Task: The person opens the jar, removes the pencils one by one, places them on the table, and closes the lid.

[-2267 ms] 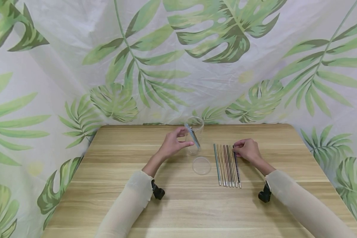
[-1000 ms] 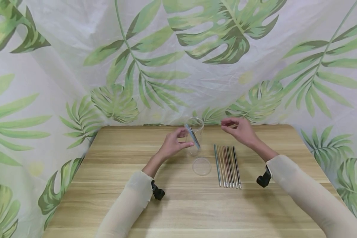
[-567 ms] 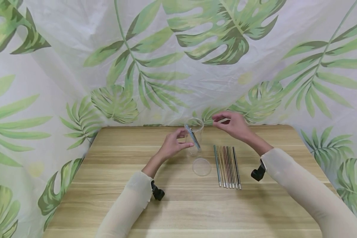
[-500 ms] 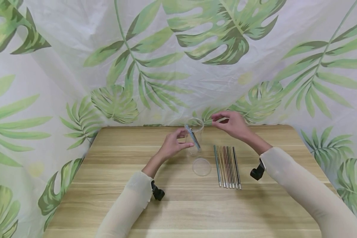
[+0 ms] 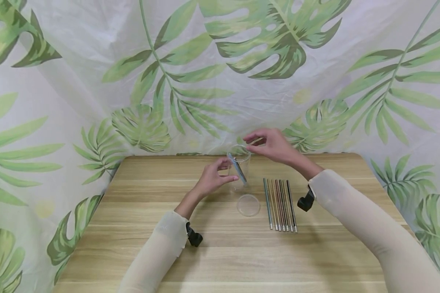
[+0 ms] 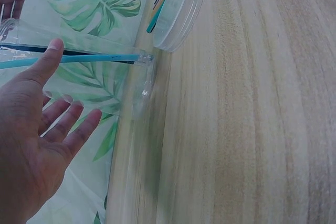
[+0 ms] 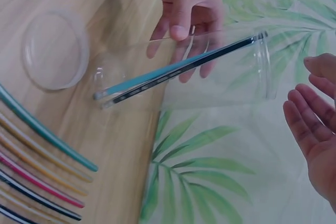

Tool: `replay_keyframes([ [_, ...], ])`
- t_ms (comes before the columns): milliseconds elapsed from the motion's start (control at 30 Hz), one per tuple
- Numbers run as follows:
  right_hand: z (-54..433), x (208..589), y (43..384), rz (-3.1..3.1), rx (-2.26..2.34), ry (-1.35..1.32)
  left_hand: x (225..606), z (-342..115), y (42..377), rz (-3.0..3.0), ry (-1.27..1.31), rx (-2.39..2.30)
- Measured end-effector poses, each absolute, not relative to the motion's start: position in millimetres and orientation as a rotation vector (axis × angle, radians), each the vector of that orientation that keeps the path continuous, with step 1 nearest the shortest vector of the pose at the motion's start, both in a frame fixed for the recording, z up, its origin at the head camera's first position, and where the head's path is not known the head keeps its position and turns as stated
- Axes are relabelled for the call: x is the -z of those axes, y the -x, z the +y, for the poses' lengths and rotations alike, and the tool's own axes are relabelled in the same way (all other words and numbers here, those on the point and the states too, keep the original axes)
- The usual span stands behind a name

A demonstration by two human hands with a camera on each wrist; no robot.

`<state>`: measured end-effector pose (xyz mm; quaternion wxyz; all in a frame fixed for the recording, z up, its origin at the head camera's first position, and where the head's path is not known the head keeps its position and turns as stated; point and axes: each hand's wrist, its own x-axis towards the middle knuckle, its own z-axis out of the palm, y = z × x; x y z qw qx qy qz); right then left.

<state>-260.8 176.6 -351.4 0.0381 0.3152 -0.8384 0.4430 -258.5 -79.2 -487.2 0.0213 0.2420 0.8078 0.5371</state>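
Note:
My left hand (image 5: 213, 178) holds an upright clear plastic jar (image 7: 220, 92), thumb on one side and fingers on the other. Inside it lean a light blue pencil (image 7: 142, 80) and a dark patterned pencil (image 7: 184, 70); both slant across the jar. Close by the open rim is my right hand (image 5: 270, 144), its fingers loosely bent with nothing seen between them. A round clear lid (image 5: 248, 205) lies on the table in front of the jar. To the right, several pencils (image 5: 280, 205) lie side by side in a row, metal-banded ends toward me.
The wood-grain table (image 5: 143, 244) reaches back to a hanging leaf-print cloth (image 5: 190, 81). The jar stands near the table's far edge. A small black camera (image 5: 195, 237) is strapped at the left wrist, another black camera (image 5: 306, 201) at the right.
My right hand has left the rightmost pencil in the row, risen, and moved left to the jar's rim. The left hand and jar have stayed in place.

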Motion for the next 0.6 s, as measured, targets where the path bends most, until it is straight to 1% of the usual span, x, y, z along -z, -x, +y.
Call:
replay_keyframes([
  [200,165.5,343.6,268.2,-2.644,-1.297,-1.066,486.1,-80.2,258.3,2.512,-0.748,-1.645],
  [600,147.9,341.8,281.9,-2.768,-1.239,-1.233,485.4,-79.7,258.0,2.522,-0.750,-1.646],
])
